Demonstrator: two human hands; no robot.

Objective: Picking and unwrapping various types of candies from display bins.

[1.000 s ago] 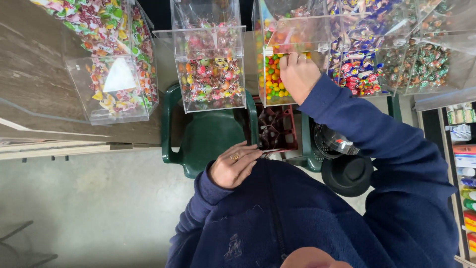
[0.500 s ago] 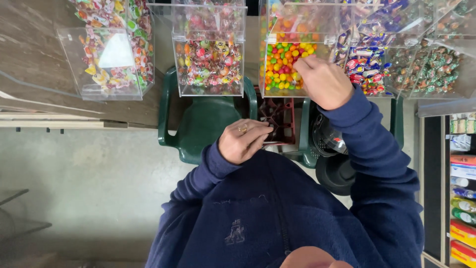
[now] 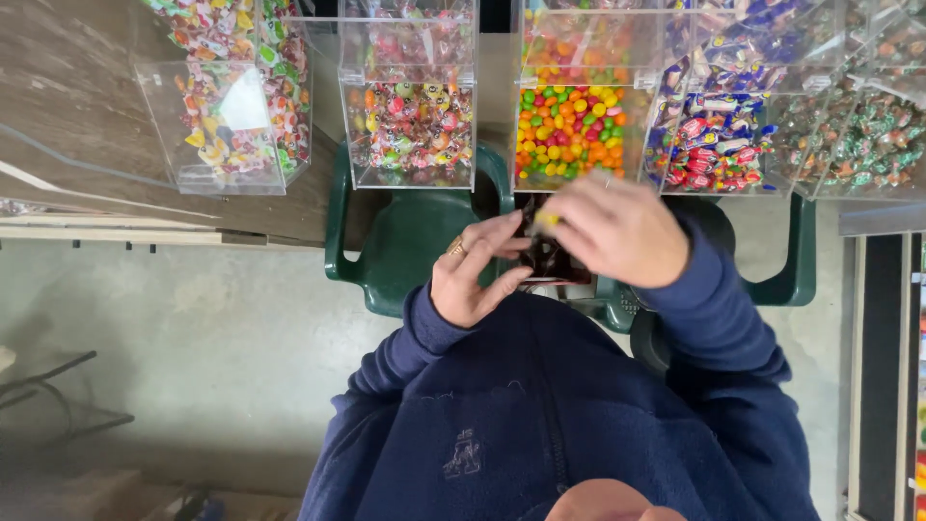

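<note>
Hands: both meet low over the green plastic chair point(image 3: 405, 241), just under the front of the middle bins, close in to the body so that anything dropped falls where they are.
Right hand point(image 3: 617, 232): fingers pinched shut on a small yellow candy point(image 3: 547, 219), held at its fingertips just below the front edge of the clear bin of round coloured candies point(image 3: 569, 130) (the same kind of sweet, by its look).
Left hand point(image 3: 475, 272): palm up, fingers loosely curled and partly cupped, a ring on one finger; its fingertips touch the edge of a dark packet or bag point(image 3: 545, 256), apparently propping it open, though whether it truly grips it I cannot tell.
Dark packet: between the two hands, above the chair's right edge; contents too dim to make out.
Bins: a row of clear boxes jutting from the wooden counter point(image 3: 77, 116), tilted forward so that the sweets lie at the open front; wrapped pink and red sweets point(image 3: 410, 121) to the left, blue and red wrappers point(image 3: 709, 125) to the right, green wrappers point(image 3: 858, 145) at the far right corner.
Sleeves: navy sweatshirt point(image 3: 540, 425), cuffs at the wrists.
</note>
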